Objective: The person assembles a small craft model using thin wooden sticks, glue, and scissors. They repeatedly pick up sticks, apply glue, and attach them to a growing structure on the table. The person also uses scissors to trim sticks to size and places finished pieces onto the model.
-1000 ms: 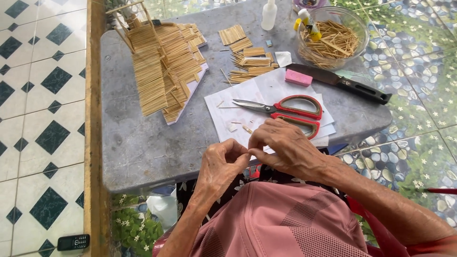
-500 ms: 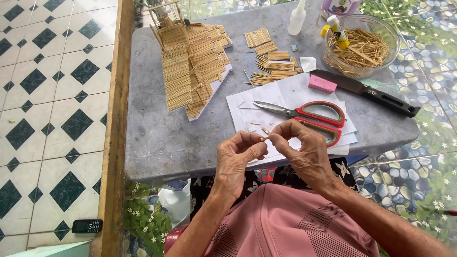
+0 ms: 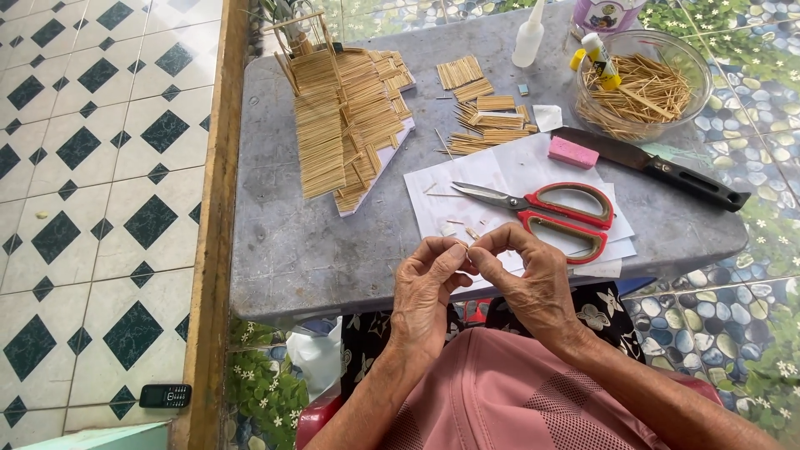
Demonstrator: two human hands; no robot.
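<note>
Both hands pinch a tiny stick over the grey table beside tiled floor.

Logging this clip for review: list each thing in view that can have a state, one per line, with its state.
left hand: fingertips pinched on a small stick piece
right hand: fingertips pinched on the same piece
small stick piece: held between both hands above the table edge
scissors: shut, lying flat on white paper
knife: lying flat, blade bare
glass bowl: holds loose sticks
glue bottle: upright, capped
phone: on the floor, screen dark
</note>
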